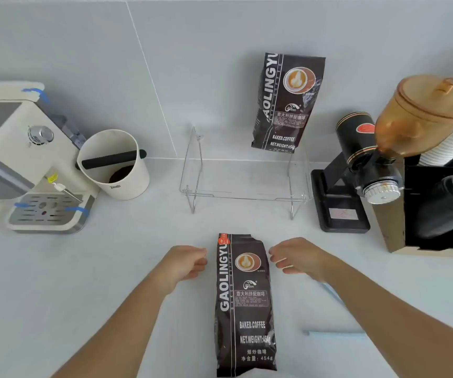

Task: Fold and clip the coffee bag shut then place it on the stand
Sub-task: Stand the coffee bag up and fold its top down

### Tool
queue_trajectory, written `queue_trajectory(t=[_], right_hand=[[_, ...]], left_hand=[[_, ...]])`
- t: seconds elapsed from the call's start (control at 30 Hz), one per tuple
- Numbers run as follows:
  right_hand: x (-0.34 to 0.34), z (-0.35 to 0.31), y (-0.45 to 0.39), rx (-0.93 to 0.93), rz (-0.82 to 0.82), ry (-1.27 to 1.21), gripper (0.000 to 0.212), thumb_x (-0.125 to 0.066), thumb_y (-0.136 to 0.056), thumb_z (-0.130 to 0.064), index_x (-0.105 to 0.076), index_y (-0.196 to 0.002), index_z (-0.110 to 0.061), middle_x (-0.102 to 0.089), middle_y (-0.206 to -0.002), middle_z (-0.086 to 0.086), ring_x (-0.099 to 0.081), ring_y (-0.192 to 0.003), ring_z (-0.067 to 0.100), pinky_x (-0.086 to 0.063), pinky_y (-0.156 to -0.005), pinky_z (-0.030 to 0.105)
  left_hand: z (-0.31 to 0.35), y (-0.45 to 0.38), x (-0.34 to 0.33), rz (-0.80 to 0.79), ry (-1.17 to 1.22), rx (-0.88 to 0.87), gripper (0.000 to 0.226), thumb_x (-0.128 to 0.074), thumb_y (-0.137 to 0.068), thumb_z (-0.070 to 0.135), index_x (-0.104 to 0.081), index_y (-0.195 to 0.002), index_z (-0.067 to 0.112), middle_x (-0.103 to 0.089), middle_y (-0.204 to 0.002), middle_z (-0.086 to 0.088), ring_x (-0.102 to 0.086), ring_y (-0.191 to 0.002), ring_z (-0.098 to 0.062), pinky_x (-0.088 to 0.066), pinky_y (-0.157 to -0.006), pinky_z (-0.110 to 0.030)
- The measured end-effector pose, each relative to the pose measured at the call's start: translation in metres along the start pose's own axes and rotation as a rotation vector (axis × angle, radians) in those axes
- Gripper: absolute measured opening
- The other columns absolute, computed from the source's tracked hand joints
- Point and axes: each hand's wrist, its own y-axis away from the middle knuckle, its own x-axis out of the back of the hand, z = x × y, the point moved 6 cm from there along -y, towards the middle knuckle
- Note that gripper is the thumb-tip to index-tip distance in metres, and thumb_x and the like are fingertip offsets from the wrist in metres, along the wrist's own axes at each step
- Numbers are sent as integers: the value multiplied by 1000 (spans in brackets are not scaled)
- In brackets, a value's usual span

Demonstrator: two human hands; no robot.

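A: We begin with the biggest thing, the pale table (83, 296). On its left side we see the cream espresso machine (15, 159), and just beside it to the right the cream knock box (116, 170) with a black bar across its mouth.

B: And on the right side we see the black coffee grinder (356, 170) with its amber hopper (421, 115), and right of it a dark box (438, 208) that holds cups.

A: Between them, at the far middle, stands the clear stand (244, 181). A second coffee bag (288, 102) is upright on its right part, leaning toward the wall.

B: Now the task's thing. The coffee bag (244, 304) lies flat on the near middle of the table, label up, its top end pointing away from us.

A: Our left hand (184, 264) is just beside the bag's top on the left, and our right hand (299, 257) is just beside it on the right. Both have loosely curled fingers and hold nothing; they are apart, with the bag between them.

B: We cannot tell what the pale blue thing (334, 334) under the right forearm is.
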Motion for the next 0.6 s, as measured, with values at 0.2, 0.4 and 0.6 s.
queue_trajectory(t=[0.2, 0.4, 0.6], right_hand=[[-16, 2, -7, -17, 56, -197, 23, -63, -90, -31, -69, -93, -9, -72, -97, 12, -65, -87, 23, -54, -90, 36], [-29, 3, -15, -44, 75, -308, 19, -64, -90, -26, -69, -92, -8, -73, -86, 8, -67, -81, 24, -54, -95, 42], [-33, -2, -11, -29, 78, -322, 15, -62, -91, -23, -68, -88, -9, -72, -84, 6, -65, -73, 19, -52, -67, 28]], left_hand=[[2, -3, -24, 5, 119, 21, 37, -67, -80, 34, -70, -102, 5, -76, -102, -13, -70, -94, -23, -53, -86, -33], [7, -4, -42, -52, 192, 40, 32, -66, -82, 29, -72, -99, 3, -78, -97, -11, -72, -81, -23, -58, -65, -26], [12, 1, -47, -15, 269, 58, 17, -58, -88, 20, -70, -89, 7, -75, -81, -9, -68, -65, -20, -53, -49, -21]])
